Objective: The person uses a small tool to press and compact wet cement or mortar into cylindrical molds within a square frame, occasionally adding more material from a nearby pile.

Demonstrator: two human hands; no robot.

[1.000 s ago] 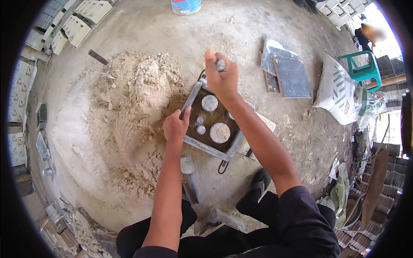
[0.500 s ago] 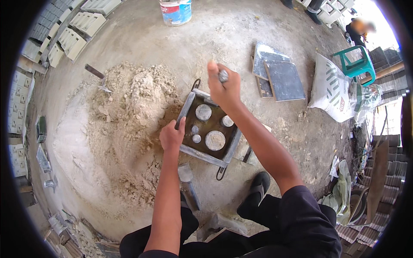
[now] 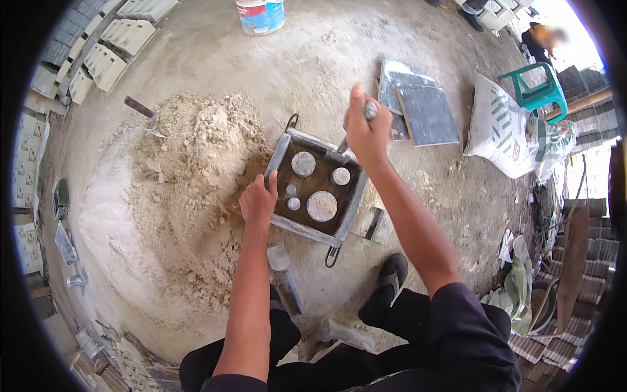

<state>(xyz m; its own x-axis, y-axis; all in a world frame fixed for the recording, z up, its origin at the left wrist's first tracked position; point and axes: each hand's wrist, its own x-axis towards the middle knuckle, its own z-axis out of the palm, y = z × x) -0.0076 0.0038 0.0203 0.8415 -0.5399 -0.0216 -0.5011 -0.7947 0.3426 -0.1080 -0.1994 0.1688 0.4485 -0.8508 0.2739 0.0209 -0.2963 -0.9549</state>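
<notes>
A square grey metal mould [image 3: 279, 155] sits on the ground before me, with a wire loop handle at its far left and near right corners. Inside it, several round pale pieces [image 3: 303, 164] of different sizes stand in a brown bed. My left hand [image 3: 258, 197] grips the mould's left wall, thumb along the rim. Above the far right corner, my right hand [image 3: 367, 130] is closed round the grey handle of a tool [image 3: 371, 111]. The tool's narrow metal end points down at the mould's far wall; its full shape is hidden by the hand.
Left of the mould lies a heap of sandy powder [image 3: 196, 157], a trowel [image 3: 147, 114] at its far edge. Near my feet is a hammer-like tool [image 3: 283, 277]. Flat dark plates [image 3: 428, 114], a white sack [image 3: 496, 130], a green stool [image 3: 539, 88] and a bucket [image 3: 261, 16] stand beyond.
My right hand has moved right and slightly downward with the tool, whose metal end now shows at the far wall. My left hand keeps its hold on the mould.
</notes>
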